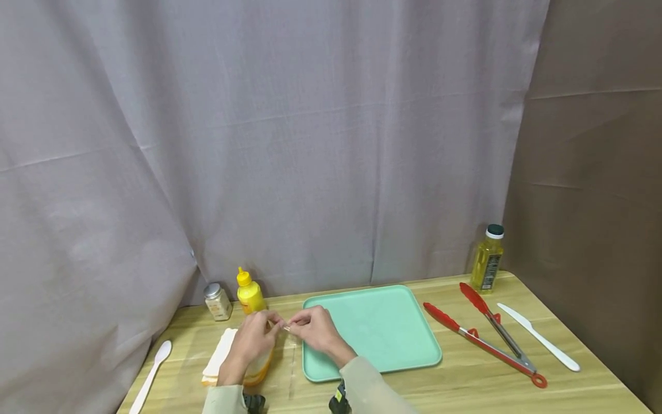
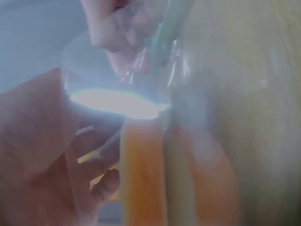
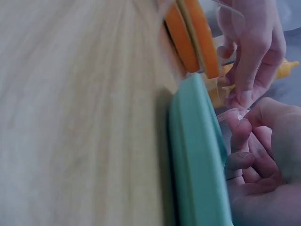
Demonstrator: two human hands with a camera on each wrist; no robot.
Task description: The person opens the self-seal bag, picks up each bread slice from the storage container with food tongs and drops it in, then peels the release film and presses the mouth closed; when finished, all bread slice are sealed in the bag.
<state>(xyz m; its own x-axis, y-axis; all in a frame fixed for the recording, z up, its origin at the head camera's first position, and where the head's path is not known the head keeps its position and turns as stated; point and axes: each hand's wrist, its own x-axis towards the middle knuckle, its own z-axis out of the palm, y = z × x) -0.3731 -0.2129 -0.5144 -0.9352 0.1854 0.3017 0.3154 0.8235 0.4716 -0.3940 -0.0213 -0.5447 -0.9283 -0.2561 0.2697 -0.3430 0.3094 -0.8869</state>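
My left hand [image 1: 253, 340] and right hand [image 1: 318, 330] meet over the left edge of the green tray [image 1: 377, 328]. Between fingertips and thumb, each pinches the gathered end of a clear plastic bag [image 3: 230, 114]. Inside or behind the film, bread slices with orange-brown crusts [image 3: 186, 37] stand out in the right wrist view. The same bread [image 1: 222, 352] lies partly hidden under my left hand in the head view. In the left wrist view, film with a bright glare covers the crusts [image 2: 146, 174], and details are blurred.
Behind the hands stand a yellow squeeze bottle [image 1: 250, 294] and a shaker jar [image 1: 218, 302]. A white spoon [image 1: 151, 376] lies at left. To the right are red-tipped tongs [image 1: 486, 345], a white knife [image 1: 540, 338] and an oil bottle [image 1: 488, 261].
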